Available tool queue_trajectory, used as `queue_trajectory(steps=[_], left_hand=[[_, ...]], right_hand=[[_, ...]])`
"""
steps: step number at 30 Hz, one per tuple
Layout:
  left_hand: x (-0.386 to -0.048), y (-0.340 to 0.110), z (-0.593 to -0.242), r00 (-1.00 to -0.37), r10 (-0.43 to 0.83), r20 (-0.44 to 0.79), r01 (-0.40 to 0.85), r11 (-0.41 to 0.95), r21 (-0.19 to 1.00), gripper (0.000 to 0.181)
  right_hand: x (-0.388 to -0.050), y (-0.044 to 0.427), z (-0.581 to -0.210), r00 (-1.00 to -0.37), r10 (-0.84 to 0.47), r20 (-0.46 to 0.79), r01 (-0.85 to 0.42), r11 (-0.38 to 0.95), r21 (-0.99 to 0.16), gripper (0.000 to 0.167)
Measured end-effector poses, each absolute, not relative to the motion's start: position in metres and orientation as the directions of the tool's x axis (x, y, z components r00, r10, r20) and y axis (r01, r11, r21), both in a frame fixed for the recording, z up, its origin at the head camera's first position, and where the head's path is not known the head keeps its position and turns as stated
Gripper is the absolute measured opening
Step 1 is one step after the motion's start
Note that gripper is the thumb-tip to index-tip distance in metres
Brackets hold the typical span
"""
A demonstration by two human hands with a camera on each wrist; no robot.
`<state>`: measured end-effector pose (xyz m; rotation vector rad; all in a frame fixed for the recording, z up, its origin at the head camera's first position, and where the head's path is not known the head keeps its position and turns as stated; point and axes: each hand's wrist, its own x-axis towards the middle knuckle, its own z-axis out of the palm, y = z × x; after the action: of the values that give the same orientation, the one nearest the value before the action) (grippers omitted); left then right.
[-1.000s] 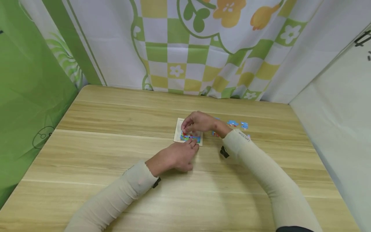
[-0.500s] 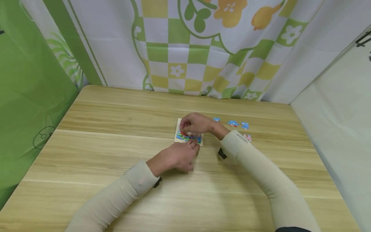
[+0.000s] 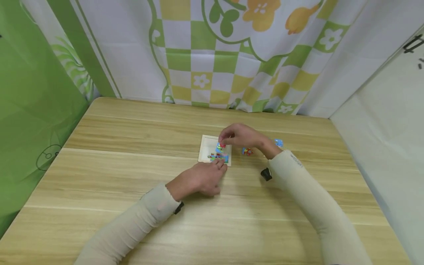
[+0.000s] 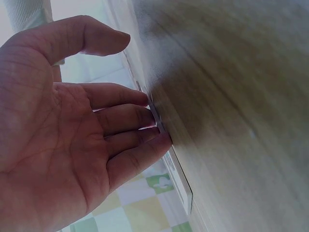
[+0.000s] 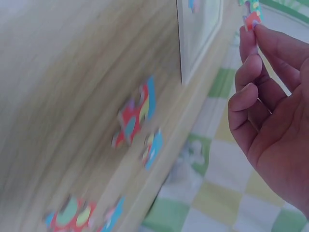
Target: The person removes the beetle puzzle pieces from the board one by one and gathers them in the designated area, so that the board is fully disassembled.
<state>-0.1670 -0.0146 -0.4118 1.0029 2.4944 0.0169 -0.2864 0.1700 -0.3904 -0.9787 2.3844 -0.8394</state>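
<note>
A pale wooden puzzle tray (image 3: 202, 147) lies on the table with joined puzzle pieces (image 3: 223, 157) along its near side. Between thumb and fingertips, my right hand (image 3: 243, 136) pinches a puzzle piece (image 3: 219, 148) above the tray. In the right wrist view the pinched piece's red part (image 5: 252, 20) shows at the fingertips. My left hand (image 3: 203, 178) rests its fingertips at the tray's near edge, partly covering it. Its fingers are nearly straight and the thumb stands apart in the left wrist view, where the tray's edge (image 4: 181, 186) appears beside the fingers (image 4: 137, 162).
Loose puzzle pieces (image 3: 247, 151) lie right of the tray, some hidden under the right arm. Another blue piece (image 3: 278, 142) is farther right. Several pieces, including a red and blue one (image 5: 135, 116), show in the right wrist view. A patterned curtain (image 3: 212, 55) hangs behind the table.
My right hand has moved right and lifted the pinched puzzle piece from the tray's left part, where bare wood now shows. The left hand has stayed in place.
</note>
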Motion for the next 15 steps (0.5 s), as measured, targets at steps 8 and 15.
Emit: queue_trajectory(steps=[8,15], left_hand=[[-0.166,-0.016,-0.412,-0.639,0.658,-0.399,0.649,0.739,0.18,0.08],[-0.165,-0.015,-0.412,-0.637,0.661,-0.398,0.652,0.737,0.18,0.08]], right_hand=[[-0.276,0.207,-0.385,-0.702,-0.692,-0.172,-0.451,0.618,-0.644,0.011],[-0.263,0.231,-0.387,-0.716,-0.662,-0.222,-0.421,0.663,-0.619,0.011]])
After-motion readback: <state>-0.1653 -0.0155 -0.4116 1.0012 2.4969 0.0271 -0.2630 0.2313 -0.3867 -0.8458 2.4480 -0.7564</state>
